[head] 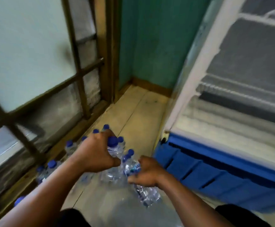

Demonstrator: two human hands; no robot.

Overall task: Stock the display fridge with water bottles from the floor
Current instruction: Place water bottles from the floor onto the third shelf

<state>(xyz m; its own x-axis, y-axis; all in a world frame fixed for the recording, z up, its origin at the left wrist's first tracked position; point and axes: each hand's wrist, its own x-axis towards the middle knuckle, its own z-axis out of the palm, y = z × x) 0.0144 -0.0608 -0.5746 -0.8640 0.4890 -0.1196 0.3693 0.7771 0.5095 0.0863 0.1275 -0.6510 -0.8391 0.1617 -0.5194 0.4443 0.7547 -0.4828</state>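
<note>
Left hand (pixel 95 154) clamps round a blue-capped water bottle (pixel 115 149) near its neck. Right hand (pixel 147 173) grasps a second bottle (pixel 147 194), tilted over the pale floor (pixel 140 115). More bottles (pixel 69 147) stand along the wood-framed glass panel (pixel 27 46) (all rather blurred). Teal wall (pixel 149 46) in the corner, and the display fridge (pixel 231 169) at right, with a blue base and wire shelves.

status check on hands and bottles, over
Left hand grips clear plastic blue-capped bottle. Right hand grips second such bottle. White blue-based display fridge looks open to the right, nothing seen blocking.
</note>
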